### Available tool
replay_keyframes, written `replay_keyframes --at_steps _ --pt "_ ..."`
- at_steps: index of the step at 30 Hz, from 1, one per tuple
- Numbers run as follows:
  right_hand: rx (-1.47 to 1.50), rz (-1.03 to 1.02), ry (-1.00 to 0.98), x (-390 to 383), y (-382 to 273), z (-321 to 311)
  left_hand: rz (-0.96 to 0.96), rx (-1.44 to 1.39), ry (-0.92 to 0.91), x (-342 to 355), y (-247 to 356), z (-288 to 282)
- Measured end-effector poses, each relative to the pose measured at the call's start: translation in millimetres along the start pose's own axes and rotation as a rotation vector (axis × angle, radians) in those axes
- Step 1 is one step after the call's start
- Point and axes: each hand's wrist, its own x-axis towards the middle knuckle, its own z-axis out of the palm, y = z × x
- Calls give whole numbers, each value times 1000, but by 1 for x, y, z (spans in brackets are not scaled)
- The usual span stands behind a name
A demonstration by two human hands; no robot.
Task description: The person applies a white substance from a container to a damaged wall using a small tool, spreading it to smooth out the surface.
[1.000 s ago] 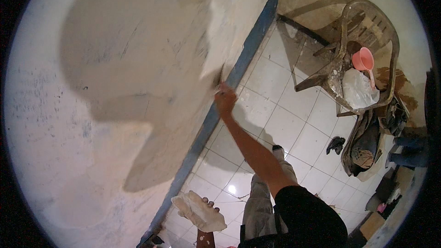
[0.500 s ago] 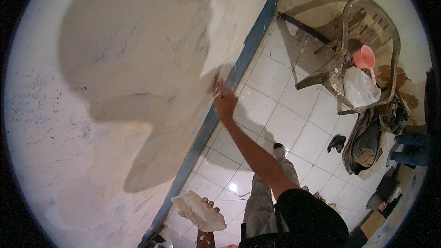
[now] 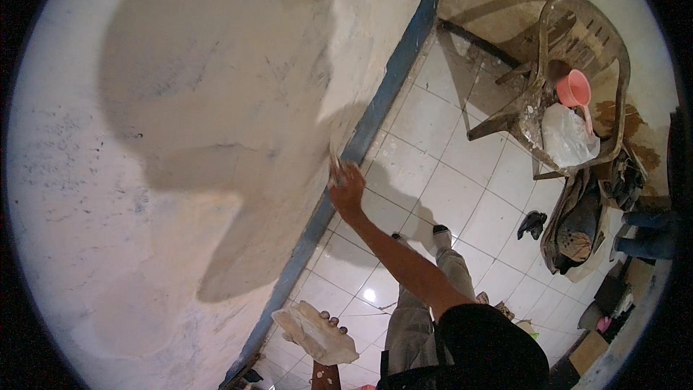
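My right hand point(image 3: 348, 189) is closed round a scraper point(image 3: 334, 159) whose thin, pale blade points at the wall point(image 3: 166, 253). The scraper is partly hidden by the fingers; whether its edge touches the wall I cannot tell. Patchy cream filler and dark scuffs cover the wall, and a blue painted strip point(image 3: 312, 227) runs along its foot. Low in the view, my left hand point(image 3: 333, 323) grips a cream-coloured, putty-smeared slab point(image 3: 314, 336) from beneath. Only its fingertips show at the slab's edge.
A stained plastic chair point(image 3: 621, 94) at the far right bears a pink dipper point(image 3: 574, 89) and a white plastic bag point(image 3: 569, 136). A black crumpled cloth point(image 3: 532, 224) lies on the white tiled floor point(image 3: 451, 188). Dark sacks point(image 3: 570, 220) and boxes line the right side.
My right hand with the scraper has moved down and toward me along the wall's lower part. My left hand keeps the slab nearly in place.
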Motion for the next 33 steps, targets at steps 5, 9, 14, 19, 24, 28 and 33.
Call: replay_keyframes --at_steps 5,9,14,19,24,28,33 --pt "473 805 -311 12 38 -11 -10 75 4 1 3 7" --pt "1033 1007 176 93 80 34 -30 9 -21 10 -3 1" --pt "418 352 -14 98 19 -9 -42 61 2 5 1 -3" --pt "539 395 -57 77 -7 -42 -40 44 5 13 -4 19" --pt "763 617 120 138 52 -3 -49 64 -31 21 -5 19" --pt "557 306 51 133 -22 -39 -43 27 28 14 -3 32" --pt "533 70 -161 100 -35 -85 -64 99 9 14 -3 21"
